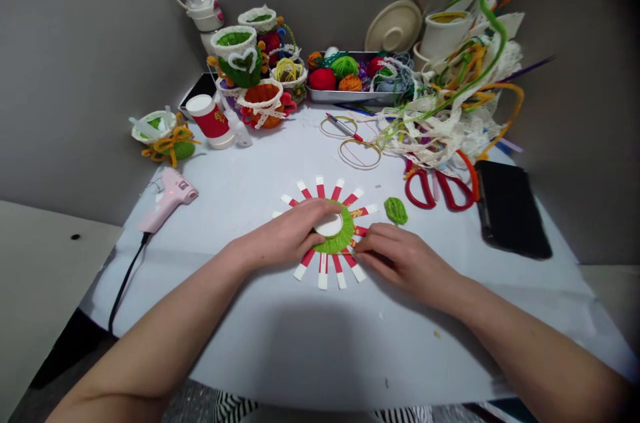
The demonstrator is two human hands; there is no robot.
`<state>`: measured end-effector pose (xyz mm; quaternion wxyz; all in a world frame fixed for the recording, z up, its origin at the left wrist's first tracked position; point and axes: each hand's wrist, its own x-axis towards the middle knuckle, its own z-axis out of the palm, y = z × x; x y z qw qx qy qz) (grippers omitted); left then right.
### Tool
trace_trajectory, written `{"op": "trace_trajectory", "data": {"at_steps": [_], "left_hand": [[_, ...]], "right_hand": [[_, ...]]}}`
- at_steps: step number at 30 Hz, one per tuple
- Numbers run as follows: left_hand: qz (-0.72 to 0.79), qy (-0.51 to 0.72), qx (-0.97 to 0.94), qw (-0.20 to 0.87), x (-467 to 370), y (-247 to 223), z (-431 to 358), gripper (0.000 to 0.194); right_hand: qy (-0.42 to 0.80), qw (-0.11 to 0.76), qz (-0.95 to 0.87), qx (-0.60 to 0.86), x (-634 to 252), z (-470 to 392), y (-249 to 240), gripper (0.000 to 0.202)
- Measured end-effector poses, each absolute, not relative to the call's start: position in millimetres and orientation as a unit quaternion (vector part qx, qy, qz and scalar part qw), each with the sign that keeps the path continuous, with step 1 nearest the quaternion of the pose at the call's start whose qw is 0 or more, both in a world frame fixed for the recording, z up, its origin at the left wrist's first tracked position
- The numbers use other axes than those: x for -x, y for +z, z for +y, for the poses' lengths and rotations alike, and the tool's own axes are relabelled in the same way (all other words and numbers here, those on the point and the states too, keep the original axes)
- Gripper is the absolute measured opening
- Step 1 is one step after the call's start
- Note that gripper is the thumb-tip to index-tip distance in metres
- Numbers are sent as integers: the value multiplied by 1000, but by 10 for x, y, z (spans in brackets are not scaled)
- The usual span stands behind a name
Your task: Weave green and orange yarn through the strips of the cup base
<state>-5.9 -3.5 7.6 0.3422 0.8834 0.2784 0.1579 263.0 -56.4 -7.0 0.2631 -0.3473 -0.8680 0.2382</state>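
A paper cup cut into red and white strips (323, 270) lies splayed like a sun on the table, its round white base (329, 226) in the middle. Green yarn (344, 236) is woven in a ring around that base. My left hand (295, 226) grips the cup from the left, fingers over the far side of the ring and thumb at the near side. At the right edge of the ring, my right hand (395, 253) has its fingertips pinched on the green yarn strand among the strips. A small green yarn bundle (396, 210) lies just beyond my right hand.
A pink glue gun (170, 196) with a black cord lies left. Red-handled scissors (440, 188) and a black phone (513, 208) lie right. Behind are decorated yarn cups (237, 56), a red paper cup (211, 120), a yarn tray (350, 96), and a lace and ribbon heap (450, 123).
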Motion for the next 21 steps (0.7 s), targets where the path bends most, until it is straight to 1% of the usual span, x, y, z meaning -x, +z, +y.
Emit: {"op": "trace_trajectory", "data": {"at_steps": [6, 12, 21], "left_hand": [[277, 168, -881, 344, 37, 37, -39, 58], [270, 166, -882, 349, 50, -4, -29, 61], [278, 158, -882, 346, 56, -7, -28, 64]], "right_hand": [[247, 231, -871, 356, -2686, -573, -3, 19], [220, 210, -888, 344, -2743, -638, 133, 22], [245, 108, -926, 268, -2720, -768, 204, 26]]}}
